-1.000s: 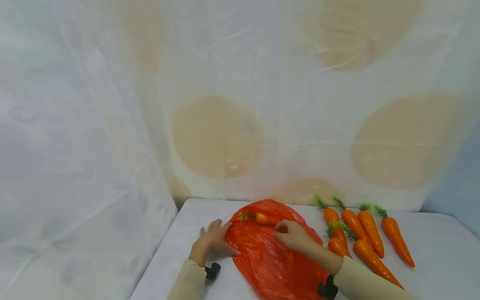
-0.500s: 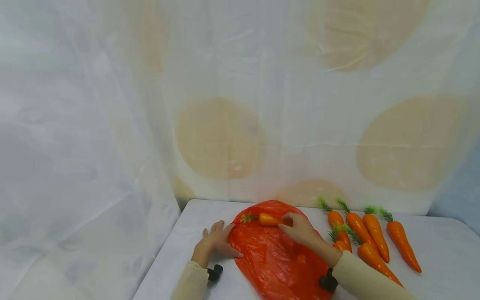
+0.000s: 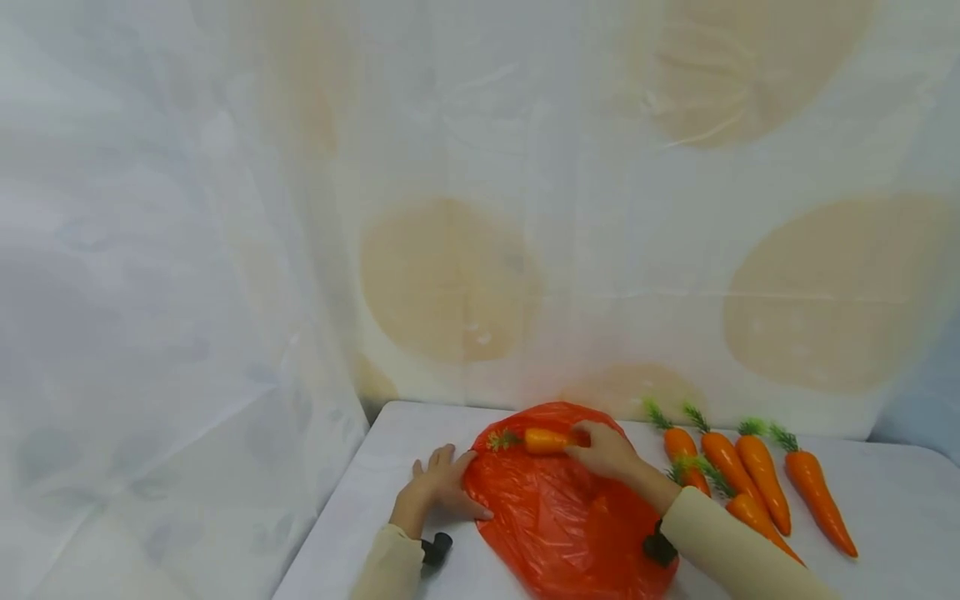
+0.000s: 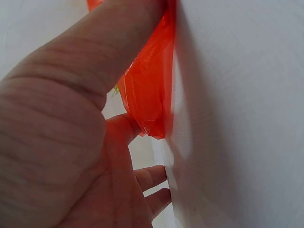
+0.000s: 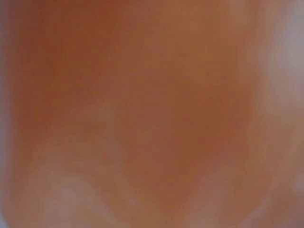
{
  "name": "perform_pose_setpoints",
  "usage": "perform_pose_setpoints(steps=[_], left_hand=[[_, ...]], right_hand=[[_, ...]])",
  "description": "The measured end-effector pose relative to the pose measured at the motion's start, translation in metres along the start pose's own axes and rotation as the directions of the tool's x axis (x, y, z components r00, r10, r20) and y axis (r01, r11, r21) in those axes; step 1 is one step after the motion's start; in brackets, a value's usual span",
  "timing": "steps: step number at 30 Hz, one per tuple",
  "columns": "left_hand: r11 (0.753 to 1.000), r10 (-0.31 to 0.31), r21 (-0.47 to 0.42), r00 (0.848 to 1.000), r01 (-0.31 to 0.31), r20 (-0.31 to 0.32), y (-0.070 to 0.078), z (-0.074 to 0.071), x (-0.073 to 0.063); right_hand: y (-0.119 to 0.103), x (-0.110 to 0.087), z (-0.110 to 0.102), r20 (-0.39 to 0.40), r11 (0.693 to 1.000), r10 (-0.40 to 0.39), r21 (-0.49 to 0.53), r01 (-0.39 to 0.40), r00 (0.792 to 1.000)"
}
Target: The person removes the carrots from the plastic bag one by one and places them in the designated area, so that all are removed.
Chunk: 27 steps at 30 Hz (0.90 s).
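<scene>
A red plastic bag [image 3: 540,508] lies spread on the table. An orange carrot [image 3: 545,441] with a leafy green top lies across its far part, the top toward the left. My right hand [image 3: 609,457] holds the carrot near its narrow end, thumb and fingers on either side; the tip is hidden there. My left hand [image 3: 441,487] lies spread at the bag's left edge. In the left wrist view its thumb [image 4: 114,42] reaches along the red film and another fingertip touches the bag's corner. Only an orange-brown blur fills the right wrist view.
Several more carrots [image 3: 821,504] with green tops lie in a group on the right of the white table [image 3: 900,517]. A spotted curtain [image 3: 555,208] hangs behind and a pale sheet [image 3: 172,350] on the left. The right forearm crosses in front of the carrots.
My right hand has moved a little away from me onto the carrot's narrow end. More of the carrot's body shows than before. The left hand stays at the bag's edge. The head view has shifted slightly.
</scene>
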<state>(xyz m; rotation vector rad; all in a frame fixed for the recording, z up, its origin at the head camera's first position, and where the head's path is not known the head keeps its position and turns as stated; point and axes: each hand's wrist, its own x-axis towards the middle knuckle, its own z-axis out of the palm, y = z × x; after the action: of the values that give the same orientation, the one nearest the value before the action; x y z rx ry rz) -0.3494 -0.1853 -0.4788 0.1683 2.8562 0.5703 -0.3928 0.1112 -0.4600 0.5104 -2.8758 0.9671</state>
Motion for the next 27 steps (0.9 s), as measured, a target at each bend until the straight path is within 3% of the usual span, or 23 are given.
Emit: perform_pose_setpoints(steps=[6, 13, 18, 22, 27], left_hand=[[1.0, 0.006, -0.008, 1.0, -0.006, 0.003, 0.003, 0.0, -0.001], [1.0, -0.016, 0.0, 1.0, 0.016, 0.0, 0.005, -0.004, -0.001], [1.0, -0.02, 0.004, 1.0, 0.02, -0.004, 0.003, -0.004, 0.0], [1.0, -0.008, -0.008, 1.0, 0.008, -0.001, 0.003, -0.003, -0.001], [1.0, -0.014, -0.015, 1.0, 0.014, 0.004, 0.004, -0.004, -0.003]], right_hand=[[0.01, -0.001, 0.008, 0.053, 1.0, -0.014, -0.007, 0.014, 0.998], [0.009, 0.001, 0.021, 0.085, 0.993, -0.046, -0.106, 0.055, 0.995], [-0.003, -0.005, 0.023, 0.155, 0.999, 0.006, -0.039, 0.0, 0.988], [-0.009, -0.01, 0.022, 0.24, 1.0, -0.01, 0.01, 0.008, 0.971], [-0.011, -0.012, 0.018, 0.286, 0.998, 0.003, 0.056, -0.019, 0.958]])
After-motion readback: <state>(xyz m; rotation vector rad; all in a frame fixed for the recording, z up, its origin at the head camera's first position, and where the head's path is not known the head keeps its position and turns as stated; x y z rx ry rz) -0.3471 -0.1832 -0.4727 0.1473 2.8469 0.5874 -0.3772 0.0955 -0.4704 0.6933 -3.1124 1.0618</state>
